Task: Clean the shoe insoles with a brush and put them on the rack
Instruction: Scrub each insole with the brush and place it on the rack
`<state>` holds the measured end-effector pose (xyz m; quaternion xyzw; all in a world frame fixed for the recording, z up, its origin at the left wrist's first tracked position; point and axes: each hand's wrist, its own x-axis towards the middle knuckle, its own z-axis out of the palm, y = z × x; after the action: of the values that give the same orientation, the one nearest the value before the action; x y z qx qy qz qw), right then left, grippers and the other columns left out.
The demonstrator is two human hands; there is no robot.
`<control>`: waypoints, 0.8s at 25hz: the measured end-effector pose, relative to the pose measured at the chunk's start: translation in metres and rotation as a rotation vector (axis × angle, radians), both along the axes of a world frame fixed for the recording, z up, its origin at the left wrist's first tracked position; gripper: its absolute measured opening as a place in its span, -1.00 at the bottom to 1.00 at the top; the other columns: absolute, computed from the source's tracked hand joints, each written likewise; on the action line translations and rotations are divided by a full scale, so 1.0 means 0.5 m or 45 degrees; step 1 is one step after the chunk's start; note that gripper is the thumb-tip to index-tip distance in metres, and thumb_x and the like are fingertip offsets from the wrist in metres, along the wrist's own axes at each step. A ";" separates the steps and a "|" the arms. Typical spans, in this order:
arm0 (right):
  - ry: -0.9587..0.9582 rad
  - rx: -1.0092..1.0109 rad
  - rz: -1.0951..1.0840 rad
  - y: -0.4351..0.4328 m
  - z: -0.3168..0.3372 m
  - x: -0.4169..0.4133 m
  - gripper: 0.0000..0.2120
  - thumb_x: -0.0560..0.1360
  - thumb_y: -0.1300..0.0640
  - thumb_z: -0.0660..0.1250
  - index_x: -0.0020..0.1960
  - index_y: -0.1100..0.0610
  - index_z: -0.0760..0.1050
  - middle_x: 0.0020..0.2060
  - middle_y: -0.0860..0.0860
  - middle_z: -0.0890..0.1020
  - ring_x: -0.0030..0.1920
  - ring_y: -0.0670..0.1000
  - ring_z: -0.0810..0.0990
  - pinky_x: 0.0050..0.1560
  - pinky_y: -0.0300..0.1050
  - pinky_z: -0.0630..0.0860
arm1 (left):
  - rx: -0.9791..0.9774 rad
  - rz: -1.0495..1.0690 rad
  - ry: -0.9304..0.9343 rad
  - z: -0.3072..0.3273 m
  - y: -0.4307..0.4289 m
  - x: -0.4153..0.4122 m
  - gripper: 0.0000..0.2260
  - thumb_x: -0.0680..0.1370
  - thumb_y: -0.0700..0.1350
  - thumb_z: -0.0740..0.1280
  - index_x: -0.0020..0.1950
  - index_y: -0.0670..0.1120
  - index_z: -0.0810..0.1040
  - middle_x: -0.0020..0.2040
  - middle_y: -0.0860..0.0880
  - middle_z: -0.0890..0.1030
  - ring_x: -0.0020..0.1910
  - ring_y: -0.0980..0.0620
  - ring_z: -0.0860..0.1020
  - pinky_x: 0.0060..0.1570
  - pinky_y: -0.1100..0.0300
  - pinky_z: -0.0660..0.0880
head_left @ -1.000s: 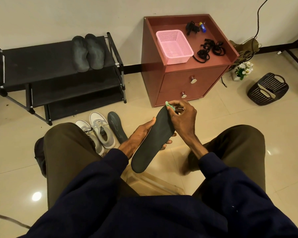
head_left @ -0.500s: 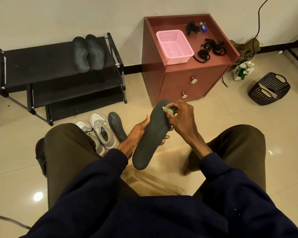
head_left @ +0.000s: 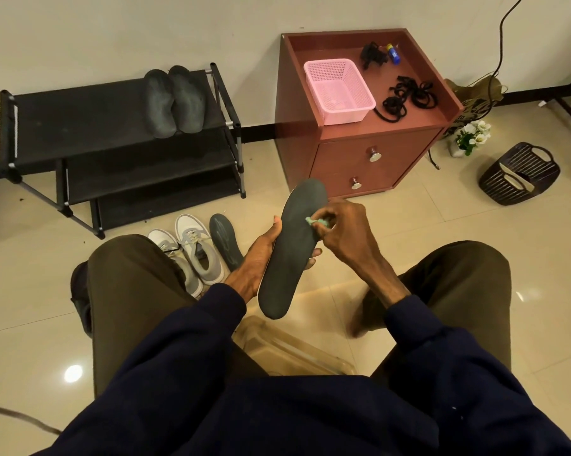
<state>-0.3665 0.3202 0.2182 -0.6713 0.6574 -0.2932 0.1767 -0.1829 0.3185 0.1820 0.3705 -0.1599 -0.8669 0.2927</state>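
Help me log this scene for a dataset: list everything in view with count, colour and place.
rack: 1, black, by wall
rack insoles: 2, dark grey, rack's top shelf
sneakers: 2, white-grey, floor before rack
floor insole: 1, dark grey, beside sneakers
held insole: 1, dark grey, in left hand
brush: 1, light green, in right hand, on held insole
cabinet: 1, red-brown, by wall
pink basket: 1, pink, on cabinet
laces: count unclear, black, on cabinet
dark basket: 1, dark, floor at right
flowers: 1 bunch, white, floor by cabinet
clear tub: 1, transparent, floor between legs
left hand: 1, holds held insole
right hand: 1, pinches brush
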 end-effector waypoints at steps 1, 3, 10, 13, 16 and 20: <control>0.034 -0.111 -0.099 -0.002 -0.008 -0.011 -0.92 0.47 0.23 0.53 -0.03 0.16 0.72 -0.13 0.05 0.69 -0.20 -0.03 0.62 -0.14 -0.04 0.65 | 0.014 -0.022 0.032 0.003 0.002 -0.001 -0.35 0.65 0.28 0.12 0.47 -0.22 0.44 0.36 -0.31 0.55 0.19 -0.27 0.62 0.23 -0.13 0.54; 0.012 -0.198 -0.173 0.003 -0.019 -0.011 -0.89 0.48 0.22 0.52 0.00 0.17 0.70 -0.10 0.06 0.68 -0.15 -0.01 0.63 -0.10 -0.02 0.65 | 0.012 -0.041 0.028 0.006 0.003 -0.005 -0.34 0.65 0.29 0.13 0.47 -0.23 0.44 0.35 -0.31 0.55 0.19 -0.27 0.62 0.22 -0.13 0.55; -0.131 0.332 0.350 0.026 0.023 0.051 -0.92 0.43 0.24 0.57 -0.09 0.12 0.76 -0.21 -0.02 0.69 -0.26 -0.07 0.64 -0.23 -0.14 0.66 | -0.088 0.027 -0.159 -0.004 -0.002 0.003 -0.44 0.64 0.28 0.17 0.36 -0.14 0.57 0.26 -0.22 0.64 0.14 -0.19 0.66 0.21 -0.10 0.59; 0.040 -0.025 -0.016 0.002 0.004 0.003 -0.91 0.44 0.26 0.54 -0.06 0.14 0.74 -0.16 0.03 0.70 -0.22 -0.07 0.63 -0.18 -0.24 0.62 | -0.020 -0.013 -0.069 0.014 0.007 -0.005 -0.43 0.67 0.25 0.11 0.35 -0.19 0.55 0.29 -0.28 0.61 0.11 -0.25 0.67 0.19 -0.13 0.56; 0.011 -0.201 -0.316 -0.010 -0.023 -0.041 -0.88 0.49 0.25 0.51 0.02 0.14 0.71 -0.08 0.03 0.68 -0.11 -0.04 0.63 -0.07 -0.11 0.65 | -0.061 -0.168 0.049 -0.002 0.011 -0.007 -0.36 0.69 0.28 0.03 0.51 -0.19 0.41 0.44 -0.26 0.49 0.22 -0.24 0.59 0.20 -0.06 0.56; -0.161 -0.279 -0.308 0.002 -0.025 -0.015 -0.87 0.51 0.23 0.50 0.06 0.15 0.69 -0.04 0.02 0.67 -0.07 -0.07 0.63 -0.02 -0.12 0.66 | -0.022 -0.183 0.037 0.009 0.011 -0.012 -0.39 0.68 0.26 0.09 0.47 -0.21 0.44 0.34 -0.30 0.56 0.15 -0.27 0.64 0.07 -0.08 0.62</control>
<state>-0.3740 0.3214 0.2059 -0.5827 0.6852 -0.4239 0.1068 -0.1887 0.3240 0.1863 0.3428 -0.1893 -0.8896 0.2351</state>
